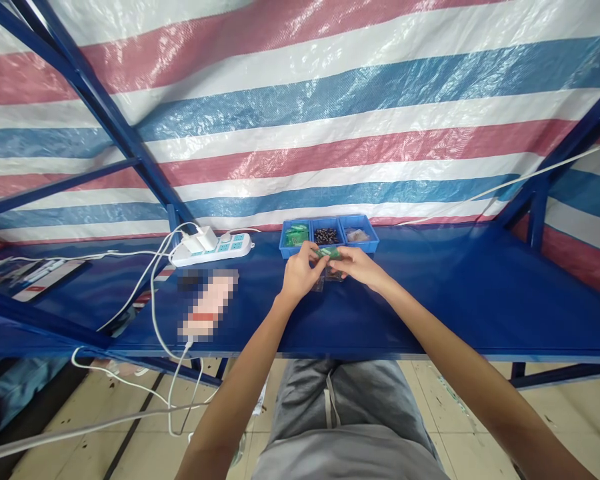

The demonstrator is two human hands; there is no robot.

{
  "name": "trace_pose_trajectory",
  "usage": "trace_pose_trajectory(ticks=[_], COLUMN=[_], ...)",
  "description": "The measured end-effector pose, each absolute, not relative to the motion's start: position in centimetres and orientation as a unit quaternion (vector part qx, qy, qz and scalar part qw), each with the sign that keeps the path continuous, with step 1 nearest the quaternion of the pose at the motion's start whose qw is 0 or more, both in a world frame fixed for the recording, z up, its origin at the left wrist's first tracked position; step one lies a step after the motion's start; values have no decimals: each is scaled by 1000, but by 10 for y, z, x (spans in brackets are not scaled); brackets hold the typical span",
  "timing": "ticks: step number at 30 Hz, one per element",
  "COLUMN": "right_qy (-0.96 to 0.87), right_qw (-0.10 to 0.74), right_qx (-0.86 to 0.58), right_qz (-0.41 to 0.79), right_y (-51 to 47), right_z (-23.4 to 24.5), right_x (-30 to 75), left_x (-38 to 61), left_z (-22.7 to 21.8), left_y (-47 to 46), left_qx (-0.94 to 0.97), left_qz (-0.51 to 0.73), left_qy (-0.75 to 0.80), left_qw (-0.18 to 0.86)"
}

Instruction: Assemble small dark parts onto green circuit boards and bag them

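Note:
My left hand and my right hand meet over the blue table, fingers pinched together on a small green part held between them. Just behind the hands stands a blue tray with three compartments: green parts on the left, dark small pieces in the middle, pale pieces on the right. Small clear items lie on the table under my hands; I cannot make them out.
A white power strip with plugged chargers lies at the left, its white cables trailing over the table's front edge. A blurred-out object lies left of my hands. Blue frame posts and a striped tarp stand behind.

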State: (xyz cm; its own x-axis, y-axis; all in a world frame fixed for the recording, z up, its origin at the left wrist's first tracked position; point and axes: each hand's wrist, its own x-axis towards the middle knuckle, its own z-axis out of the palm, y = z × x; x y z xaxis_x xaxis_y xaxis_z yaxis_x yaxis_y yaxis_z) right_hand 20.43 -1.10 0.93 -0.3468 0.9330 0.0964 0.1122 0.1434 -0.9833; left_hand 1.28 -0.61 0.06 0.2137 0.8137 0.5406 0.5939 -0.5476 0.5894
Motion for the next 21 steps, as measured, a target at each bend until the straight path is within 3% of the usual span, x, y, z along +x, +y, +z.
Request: trace_pose_trajectory(ticks=[10, 21], right_qy=[-628, -681], right_qw=[442, 448], right_qx=[-449, -418], right_qz=[457, 400], right_y=[-7, 0], right_z=[0, -2], right_x=[200, 199], left_x=[12, 10], left_z=[6, 0], left_y=[-11, -2], left_qx=[852, 788], left_qz=[359, 424], left_qy=[361, 432], left_qw=[119, 112])
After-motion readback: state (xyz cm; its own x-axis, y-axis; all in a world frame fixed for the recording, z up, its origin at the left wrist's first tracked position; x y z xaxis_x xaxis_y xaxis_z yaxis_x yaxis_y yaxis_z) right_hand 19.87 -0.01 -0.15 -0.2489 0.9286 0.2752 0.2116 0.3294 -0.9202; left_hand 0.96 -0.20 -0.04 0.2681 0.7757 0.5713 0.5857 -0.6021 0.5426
